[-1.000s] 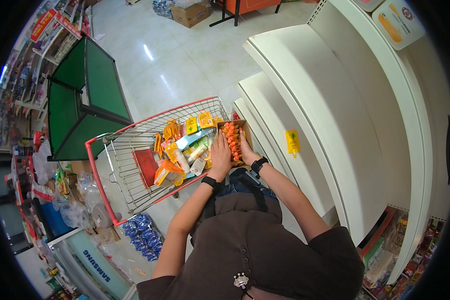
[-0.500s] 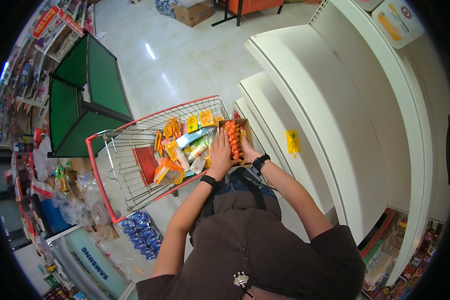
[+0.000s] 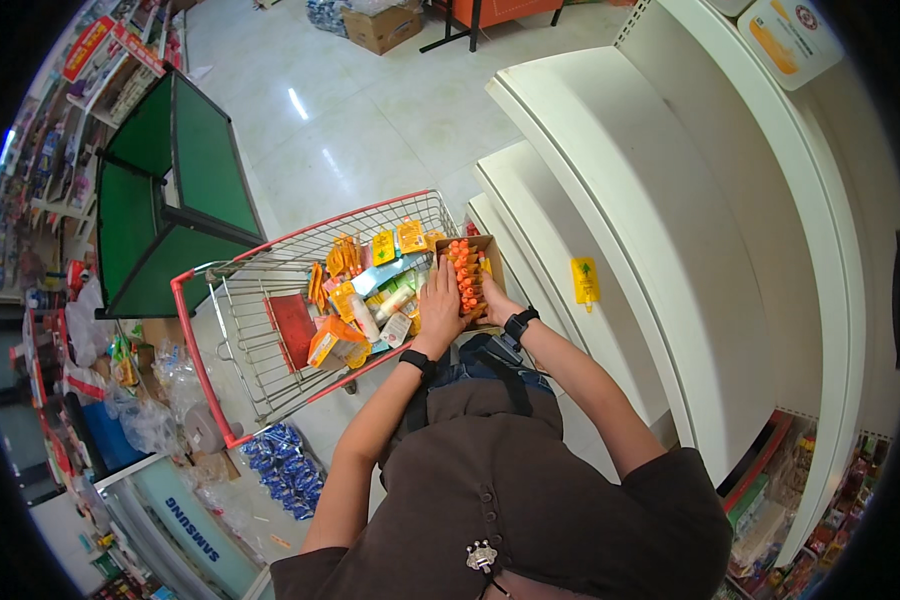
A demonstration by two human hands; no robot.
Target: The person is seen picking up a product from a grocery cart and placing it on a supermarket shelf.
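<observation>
My left hand point(image 3: 441, 305) lies with extended fingers pressed together along the left side of a row of orange-capped pouches point(image 3: 467, 277) in a cardboard box point(image 3: 454, 242). On the box's other side, my right hand point(image 3: 493, 302) grips it, its fingertips partly hidden. The box is at the right end of a red-rimmed wire shopping cart point(image 3: 232, 380), among yellow and orange packets point(image 3: 384, 247), white tubes point(image 3: 364, 319) and light blue packs point(image 3: 389, 271). One yellow pouch point(image 3: 585, 282) lies alone on a white shelf point(image 3: 620, 350) to my right.
White tiered shelving point(image 3: 699, 260) fills the right side. A green-panelled folded stand point(image 3: 207, 165), stocked shelves point(image 3: 73, 170) and plastic bags point(image 3: 155, 420) are at left. Blue packets point(image 3: 282, 470) lie below the cart. A cardboard box point(image 3: 380, 29) and orange table point(image 3: 500, 12) stand at the back.
</observation>
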